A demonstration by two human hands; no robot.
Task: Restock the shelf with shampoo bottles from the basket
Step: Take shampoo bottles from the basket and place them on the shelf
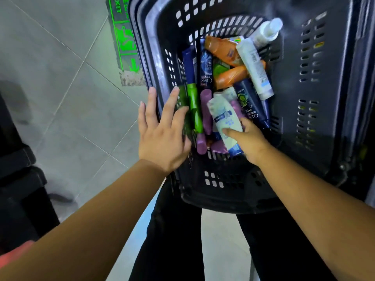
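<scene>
A dark plastic basket (223, 191) stands on the floor in front of me, holding several shampoo bottles: orange ones (223, 50), a green one (193, 106), purple ones (206, 112), dark blue ones (250, 104) and a long white tube (254, 67). My right hand (246, 138) grips a white bottle with a blue label (223, 116) near the basket's front, thumb across its lower half. My left hand (162, 128) is spread flat, fingers straight, over the basket's left rim beside the green bottle. It holds nothing.
Grey floor tiles (60, 88) lie to the left, with a green exit sticker (125, 43) on them. A white spray bottle (267, 31) leans at the basket's far side. A dark object (18, 179) stands at the left edge. My legs in dark trousers (172, 240) are below the basket.
</scene>
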